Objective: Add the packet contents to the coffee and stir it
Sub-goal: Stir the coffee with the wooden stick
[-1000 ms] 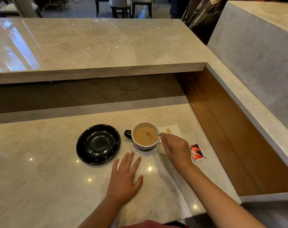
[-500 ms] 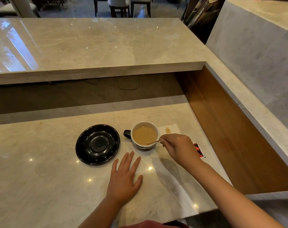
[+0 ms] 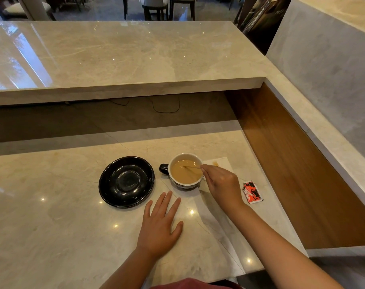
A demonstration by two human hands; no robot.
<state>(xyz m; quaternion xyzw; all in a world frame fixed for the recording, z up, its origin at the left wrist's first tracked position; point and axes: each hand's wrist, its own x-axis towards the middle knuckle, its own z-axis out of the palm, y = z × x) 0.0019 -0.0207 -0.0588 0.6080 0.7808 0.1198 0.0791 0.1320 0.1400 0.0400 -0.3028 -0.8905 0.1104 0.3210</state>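
Observation:
A dark cup (image 3: 184, 185) with a white inside and a handle on its left holds light brown coffee (image 3: 183, 173). My right hand (image 3: 222, 184) is just right of the cup, fingers pinched on a thin wooden stirrer (image 3: 191, 167) whose tip dips into the coffee. A red and white packet (image 3: 252, 191) lies flat on the counter to the right of that hand. My left hand (image 3: 160, 224) rests palm down on the marble in front of the cup, fingers spread, holding nothing.
An empty black saucer (image 3: 126, 181) sits left of the cup. A white napkin (image 3: 219, 163) with a brown stain lies behind my right hand. A raised marble ledge (image 3: 115, 59) runs along the back and a wooden side wall (image 3: 292, 163) stands to the right.
My right hand has kept moving the stirrer around in the coffee, its tip now toward the cup's far side. The packet shows fully again. The left hand has stayed put.

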